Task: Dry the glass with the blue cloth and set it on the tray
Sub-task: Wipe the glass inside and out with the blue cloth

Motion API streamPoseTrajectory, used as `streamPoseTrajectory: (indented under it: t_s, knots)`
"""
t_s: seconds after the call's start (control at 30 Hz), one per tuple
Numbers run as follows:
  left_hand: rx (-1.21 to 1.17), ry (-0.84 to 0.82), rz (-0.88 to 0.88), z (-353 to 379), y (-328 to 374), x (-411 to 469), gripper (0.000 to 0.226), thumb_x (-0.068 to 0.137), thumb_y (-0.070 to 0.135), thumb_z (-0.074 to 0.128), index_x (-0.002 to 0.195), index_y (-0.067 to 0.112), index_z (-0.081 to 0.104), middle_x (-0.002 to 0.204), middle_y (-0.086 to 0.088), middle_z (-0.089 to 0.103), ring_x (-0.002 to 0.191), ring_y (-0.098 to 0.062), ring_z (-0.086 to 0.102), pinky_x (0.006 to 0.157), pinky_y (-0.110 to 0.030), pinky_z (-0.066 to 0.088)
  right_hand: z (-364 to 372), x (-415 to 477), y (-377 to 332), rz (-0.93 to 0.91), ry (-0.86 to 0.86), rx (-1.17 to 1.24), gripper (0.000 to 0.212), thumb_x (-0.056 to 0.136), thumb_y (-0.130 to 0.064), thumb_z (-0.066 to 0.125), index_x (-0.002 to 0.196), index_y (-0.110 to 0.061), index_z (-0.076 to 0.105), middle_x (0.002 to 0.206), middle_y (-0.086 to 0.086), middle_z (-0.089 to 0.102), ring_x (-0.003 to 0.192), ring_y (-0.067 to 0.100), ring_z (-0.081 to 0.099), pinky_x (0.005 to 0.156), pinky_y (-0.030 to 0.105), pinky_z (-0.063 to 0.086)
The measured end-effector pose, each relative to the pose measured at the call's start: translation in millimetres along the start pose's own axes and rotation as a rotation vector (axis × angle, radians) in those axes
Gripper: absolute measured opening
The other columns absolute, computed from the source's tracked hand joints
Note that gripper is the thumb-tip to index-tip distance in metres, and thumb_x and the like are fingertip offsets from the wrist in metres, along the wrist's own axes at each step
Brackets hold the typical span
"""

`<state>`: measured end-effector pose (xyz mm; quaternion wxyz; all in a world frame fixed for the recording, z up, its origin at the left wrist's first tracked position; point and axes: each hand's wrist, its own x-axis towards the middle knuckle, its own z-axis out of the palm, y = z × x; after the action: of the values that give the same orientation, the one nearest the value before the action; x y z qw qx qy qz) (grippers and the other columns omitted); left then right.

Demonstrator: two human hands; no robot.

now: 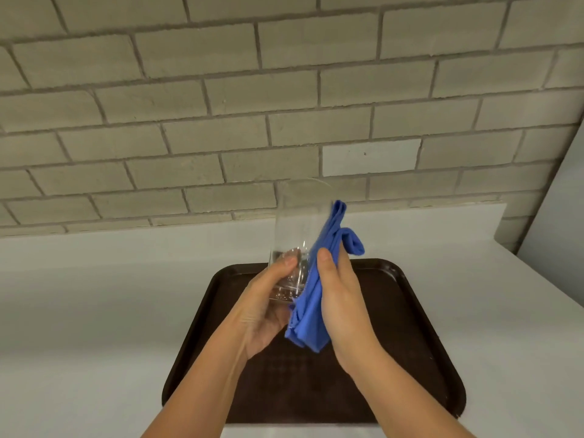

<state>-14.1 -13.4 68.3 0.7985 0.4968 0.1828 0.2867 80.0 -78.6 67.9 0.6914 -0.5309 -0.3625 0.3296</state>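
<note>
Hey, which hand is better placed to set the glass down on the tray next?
Left. The left hand grips the glass by its base, right above the tray, while the right hand is busy holding the blue cloth against the glass's side.

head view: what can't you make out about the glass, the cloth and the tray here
1. Head view: the right wall of the glass is hidden by the blue cloth; any drops on it are too faint to tell.
2. Fingers of the right hand are hidden behind the cloth.
3. The middle of the tray is covered by the left hand and both forearms.
</note>
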Motion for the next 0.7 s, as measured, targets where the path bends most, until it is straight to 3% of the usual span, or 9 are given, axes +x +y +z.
streamPoseTrajectory:
  t_s: [0.07,0.2,0.3,0.37,0.43,0.5,0.57,0.63,0.7]
  knots:
    - [0.079,-0.001,-0.048,1,3,1,0.03,0.065,0.037,0.072,0.088,0.019,0.076,0.085,-0.003,0.077,0.079,-0.014,0.072,0.064,-0.025,0.057,0,-5,2,0.009,0.033,0.053,0.025,0.088,-0.046,0.038,0.109,-0.06,0.038,0.097,-0.024,0.062,0.086,-0.006,0.063,0.074,0.018,0.052]
    - [0.385,0.085,-0.054,12,7,0,0.055,0.064,0.056,0.068,0.114,0.035,0.063,0.106,0.004,0.072,0.105,-0.012,0.064,0.093,-0.031,0.046,-5,-1,3,0.138,0.154,0.291,0.045,0.088,-0.044,0.039,0.129,-0.025,0.043,0.123,0.002,0.058,0.107,0.014,0.058,0.094,0.033,0.047]
    - [0.63,0.243,0.06,25,11,-1,0.088,0.051,0.073,0.064,0.13,0.041,0.044,0.113,0.015,0.061,0.11,-0.005,0.055,0.087,-0.018,0.039,-8,1,-1,0.209,0.218,0.386,0.04,0.089,-0.041,0.041,0.122,-0.02,0.05,0.109,0.002,0.064,0.09,0.012,0.065,0.075,0.025,0.053]
    - [0.78,0.377,0.147,25,10,-1,0.097,0.059,0.069,0.057,0.142,0.033,0.023,0.098,0.02,0.055,0.09,0.005,0.052,0.071,-0.01,0.036,-9,3,-4,0.19,0.231,0.362,0.043,0.09,-0.041,0.039,0.127,-0.021,0.045,0.122,0.004,0.059,0.106,0.016,0.059,0.093,0.035,0.049]
    - [0.8,0.409,0.208,27,6,-4,0.073,0.073,0.06,0.052,0.138,0.035,0.028,0.098,0.016,0.057,0.086,0.005,0.053,0.072,-0.013,0.043,-10,2,-8,0.159,0.223,0.316,0.045,0.09,-0.042,0.037,0.13,-0.023,0.041,0.131,0.005,0.052,0.117,0.02,0.052,0.105,0.043,0.038]
    - [0.713,0.391,0.18,29,0,-6,0.064,0.075,0.061,0.045,0.133,0.04,0.03,0.123,0.005,0.056,0.099,-0.005,0.057,0.071,-0.012,0.05,-11,2,-13,0.121,0.201,0.248,0.045,0.089,-0.044,0.036,0.129,-0.024,0.042,0.132,0.005,0.052,0.118,0.02,0.05,0.106,0.044,0.037]
    - [0.666,0.328,0.153,31,-6,-7,0.083,0.068,0.063,0.048,0.141,0.038,0.017,0.141,0.005,0.039,0.119,-0.008,0.047,0.079,-0.006,0.045,-11,2,-16,0.095,0.176,0.208,0.042,0.089,-0.045,0.036,0.124,-0.023,0.047,0.126,0.006,0.056,0.114,0.02,0.054,0.104,0.044,0.04]
    - [0.719,0.313,0.158,31,-7,-7,0.093,0.073,0.048,0.065,0.144,0.036,0.005,0.15,0.006,0.025,0.129,-0.006,0.032,0.092,-0.013,0.035,-12,2,-18,0.091,0.166,0.214,0.04,0.088,-0.045,0.038,0.117,-0.022,0.052,0.121,0.008,0.059,0.107,0.021,0.057,0.1,0.044,0.043]
    - [0.772,0.337,0.191,32,-7,-8,0.1,0.072,0.031,0.073,0.144,0.036,0.004,0.15,0.011,0.024,0.126,0.004,0.028,0.091,-0.009,0.032,-13,2,-16,0.106,0.154,0.238,0.04,0.085,-0.048,0.039,0.113,-0.023,0.054,0.12,0.008,0.058,0.1,0.017,0.058,0.098,0.04,0.043]
